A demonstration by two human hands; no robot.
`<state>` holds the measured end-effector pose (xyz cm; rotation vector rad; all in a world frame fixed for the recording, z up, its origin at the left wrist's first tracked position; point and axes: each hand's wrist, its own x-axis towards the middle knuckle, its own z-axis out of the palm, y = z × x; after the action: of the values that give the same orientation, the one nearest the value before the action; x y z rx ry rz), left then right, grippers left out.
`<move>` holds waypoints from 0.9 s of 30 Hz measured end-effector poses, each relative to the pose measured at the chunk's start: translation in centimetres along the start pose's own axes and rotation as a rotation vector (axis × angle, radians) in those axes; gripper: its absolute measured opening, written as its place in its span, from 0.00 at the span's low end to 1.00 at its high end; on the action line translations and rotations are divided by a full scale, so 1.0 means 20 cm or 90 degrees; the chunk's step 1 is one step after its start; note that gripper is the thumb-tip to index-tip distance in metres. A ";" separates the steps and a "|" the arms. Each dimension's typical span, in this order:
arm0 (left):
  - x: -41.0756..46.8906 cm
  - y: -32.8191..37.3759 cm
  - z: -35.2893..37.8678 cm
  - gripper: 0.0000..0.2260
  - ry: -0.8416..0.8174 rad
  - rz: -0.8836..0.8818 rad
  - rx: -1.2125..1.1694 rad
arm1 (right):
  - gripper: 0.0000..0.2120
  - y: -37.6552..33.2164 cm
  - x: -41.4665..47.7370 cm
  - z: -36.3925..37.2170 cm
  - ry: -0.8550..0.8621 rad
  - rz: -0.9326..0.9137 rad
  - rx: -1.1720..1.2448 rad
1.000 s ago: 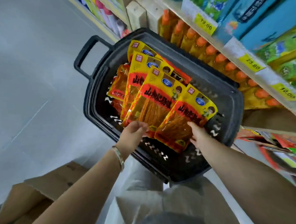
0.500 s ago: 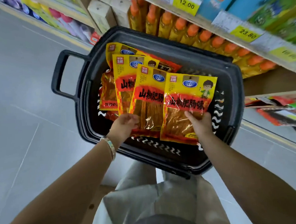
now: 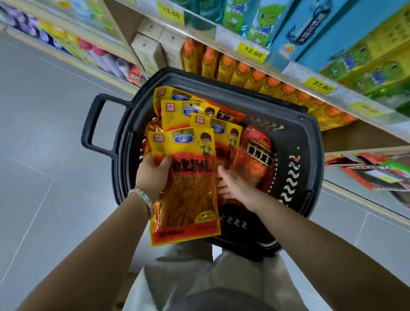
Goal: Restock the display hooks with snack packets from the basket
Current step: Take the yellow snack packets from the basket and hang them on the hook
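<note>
Item: yellow-and-red foil snack packet, raised over the near rim of the black plastic basket. Long axis near-to-far, header end far. My left hand pinches its left edge, thumb in front. My right hand is just right of it, fingers spread, blurred, seemingly empty. More matching yellow packets lie fanned beyond.

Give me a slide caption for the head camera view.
Left hand holds a yellow snack packet over the black basket; right hand reaches into it.
</note>
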<state>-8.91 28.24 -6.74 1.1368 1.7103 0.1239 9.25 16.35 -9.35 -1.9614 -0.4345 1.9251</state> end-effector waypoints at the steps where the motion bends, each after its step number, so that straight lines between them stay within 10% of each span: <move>1: 0.02 -0.03 -0.04 0.11 0.020 -0.005 0.016 | 0.26 0.00 0.05 -0.01 0.065 0.001 0.002; 6: 0.11 -0.19 -0.13 0.07 0.044 -0.062 0.019 | 0.24 -0.01 0.27 -0.12 0.320 0.016 0.095; 20: 0.10 -0.13 -0.21 0.09 -0.122 -0.145 -0.268 | 0.41 -0.03 0.16 -0.09 0.379 0.082 0.348; 24: 0.01 0.00 -0.25 0.19 -0.152 -0.106 -0.236 | 0.05 0.03 -0.11 -0.08 0.346 -0.079 0.321; 27: -0.12 0.13 -0.21 0.11 -0.122 -0.006 -0.229 | 0.02 0.07 -0.32 -0.08 0.338 -0.177 0.267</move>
<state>-10.57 29.79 -1.67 0.8453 1.4519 0.2946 10.55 12.16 -4.35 -1.9039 -0.1288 1.1483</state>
